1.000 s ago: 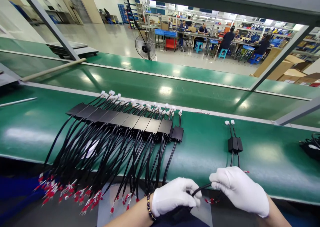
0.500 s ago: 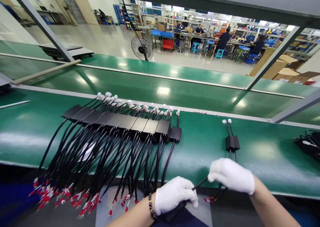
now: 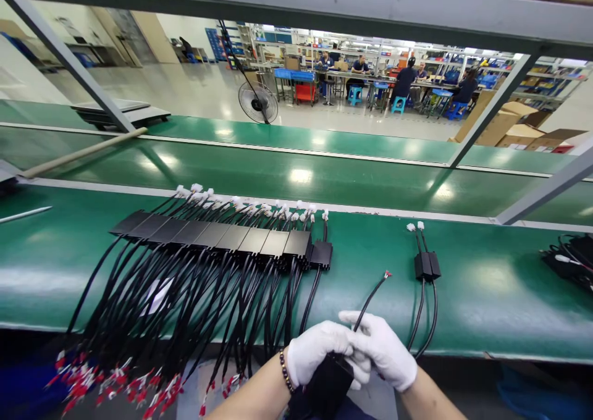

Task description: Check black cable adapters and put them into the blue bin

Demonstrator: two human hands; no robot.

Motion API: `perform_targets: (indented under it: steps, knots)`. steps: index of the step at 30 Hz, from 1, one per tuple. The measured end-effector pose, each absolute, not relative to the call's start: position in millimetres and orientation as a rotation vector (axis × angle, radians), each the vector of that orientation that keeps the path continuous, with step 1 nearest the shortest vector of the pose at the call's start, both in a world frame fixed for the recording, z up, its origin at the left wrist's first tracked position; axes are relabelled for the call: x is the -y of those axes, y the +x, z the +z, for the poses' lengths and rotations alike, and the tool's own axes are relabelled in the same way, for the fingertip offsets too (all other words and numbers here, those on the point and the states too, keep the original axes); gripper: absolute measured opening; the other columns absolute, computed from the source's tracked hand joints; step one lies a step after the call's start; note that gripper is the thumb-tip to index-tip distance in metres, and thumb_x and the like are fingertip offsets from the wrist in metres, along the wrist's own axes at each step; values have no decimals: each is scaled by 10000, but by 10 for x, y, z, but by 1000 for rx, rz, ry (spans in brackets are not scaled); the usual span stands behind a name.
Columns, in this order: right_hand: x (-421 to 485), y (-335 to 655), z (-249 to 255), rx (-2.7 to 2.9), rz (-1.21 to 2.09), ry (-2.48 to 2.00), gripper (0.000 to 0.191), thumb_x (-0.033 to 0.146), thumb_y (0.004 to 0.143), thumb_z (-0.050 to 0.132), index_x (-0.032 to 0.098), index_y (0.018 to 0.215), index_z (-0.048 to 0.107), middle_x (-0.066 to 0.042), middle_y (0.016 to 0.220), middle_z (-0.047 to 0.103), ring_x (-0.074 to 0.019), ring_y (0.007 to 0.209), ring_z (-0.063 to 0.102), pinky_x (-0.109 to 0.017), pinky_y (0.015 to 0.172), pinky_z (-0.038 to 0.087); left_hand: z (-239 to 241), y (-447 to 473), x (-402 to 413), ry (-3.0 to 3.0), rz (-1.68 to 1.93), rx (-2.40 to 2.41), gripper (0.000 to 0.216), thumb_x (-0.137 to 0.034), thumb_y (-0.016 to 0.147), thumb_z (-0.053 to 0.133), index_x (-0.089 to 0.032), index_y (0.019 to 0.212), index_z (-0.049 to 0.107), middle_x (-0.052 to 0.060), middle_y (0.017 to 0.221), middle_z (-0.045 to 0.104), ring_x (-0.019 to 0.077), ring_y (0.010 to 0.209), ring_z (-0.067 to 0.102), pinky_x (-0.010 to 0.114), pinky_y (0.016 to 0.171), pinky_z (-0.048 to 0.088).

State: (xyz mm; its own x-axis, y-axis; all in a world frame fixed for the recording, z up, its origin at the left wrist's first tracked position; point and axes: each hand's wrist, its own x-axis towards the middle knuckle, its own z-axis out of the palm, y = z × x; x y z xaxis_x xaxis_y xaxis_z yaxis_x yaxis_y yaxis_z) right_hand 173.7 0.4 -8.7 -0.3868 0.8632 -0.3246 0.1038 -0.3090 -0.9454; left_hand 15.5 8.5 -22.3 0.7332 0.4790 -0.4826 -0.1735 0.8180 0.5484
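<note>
My left hand (image 3: 319, 353), in a white glove, is closed round a black box-shaped module (image 3: 328, 384) low in front of me. Against it, my gloved right hand (image 3: 383, 349) has its fingers closed on the module's black cable (image 3: 369, 299). That cable sticks up past the fingers and ends in small red terminals (image 3: 387, 275). Left of my hands lies a long row of black modules (image 3: 217, 237), with white connectors (image 3: 236, 204) at the back and cables hanging over the front edge to red terminals (image 3: 83, 377). One module (image 3: 321, 254) sits at the row's right end.
Two modules (image 3: 427, 265) lie side by side to the right, their cables running toward me. A dark bundle of cables (image 3: 569, 256) is at the far right. Metal posts (image 3: 495, 114) and a top beam frame the green bench (image 3: 361, 247). People sit at distant benches.
My right hand has moved left to meet my left hand. The cable's terminal end now points up and away over the bench. The black module in my left hand shows more clearly.
</note>
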Motion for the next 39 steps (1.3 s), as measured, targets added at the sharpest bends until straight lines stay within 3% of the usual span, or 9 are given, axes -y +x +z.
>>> perform_targets:
  steps: [2, 4, 7, 11, 14, 19, 27, 32, 39]
  knots:
    - [0, 1630, -134, 1233, 1716, -1160, 223, 435, 744, 657, 223, 810, 677, 23, 728, 614, -177, 732, 563, -272, 692, 437, -218, 151, -92, 502, 369, -657, 201, -200, 588, 635, -39, 707, 663, 141, 692, 676, 230, 646, 659, 384, 671, 508]
    - [-30, 1632, -126, 1220, 1699, -1155, 228, 430, 756, 641, 208, 710, 670, 29, 643, 588, -153, 632, 540, -257, 615, 416, -199, 132, -89, 530, 402, -666, 184, -214, 633, 630, -51, 714, 655, 136, 688, 685, 217, 642, 662, 365, 664, 508]
    - [-186, 1783, -99, 1084, 1681, -1204, 227, 420, 759, 641, 196, 721, 655, 55, 468, 457, -93, 415, 369, -229, 438, 273, -198, 97, -64, 557, 453, -672, 142, -219, 645, 665, -105, 639, 580, 123, 652, 697, 233, 604, 666, 366, 611, 509]
    - [-452, 2014, -88, 733, 1502, -1191, 297, 467, 711, 670, 188, 794, 611, 83, 490, 366, -65, 407, 278, -215, 410, 211, -278, 59, -25, 536, 485, -622, 229, -264, 647, 688, -128, 577, 519, 136, 648, 701, 282, 630, 677, 397, 588, 517]
    - [-405, 1957, -69, 764, 1545, -1144, 316, 471, 721, 663, 185, 850, 625, 74, 511, 412, -62, 419, 325, -207, 414, 237, -339, 39, -15, 520, 484, -558, 219, -279, 687, 648, -94, 589, 585, 163, 681, 705, 282, 647, 679, 399, 609, 519]
    - [-103, 1673, -26, 1149, 1910, -1091, 183, 330, 711, 703, 153, 749, 680, 34, 502, 545, -62, 402, 397, -199, 402, 256, -348, 38, -29, 476, 428, -504, 193, -212, 650, 587, -39, 682, 667, 173, 677, 704, 281, 647, 683, 392, 627, 521]
    - [-395, 1891, 1, 767, 1548, -1105, 306, 449, 718, 672, 169, 833, 623, 82, 455, 421, -60, 389, 341, -200, 388, 247, -334, 76, -65, 401, 533, -407, 195, -241, 716, 597, -108, 586, 539, 151, 627, 694, 302, 620, 685, 377, 537, 523]
    - [-164, 1643, 63, 1171, 1841, -1165, 138, 285, 726, 667, 148, 734, 653, 13, 533, 613, -75, 403, 457, -181, 383, 280, -369, 96, -89, 393, 509, -410, 186, -245, 682, 608, -75, 606, 597, 170, 659, 696, 300, 626, 684, 390, 568, 530]
    - [-289, 1793, 10, 1161, 1692, -1173, 348, 484, 848, 539, 153, 866, 646, 18, 559, 599, -78, 400, 488, -181, 396, 334, -289, 102, -119, 309, 437, -381, 651, -708, 807, 331, -117, 904, 585, 145, 771, 698, 254, 628, 686, 361, 557, 526]
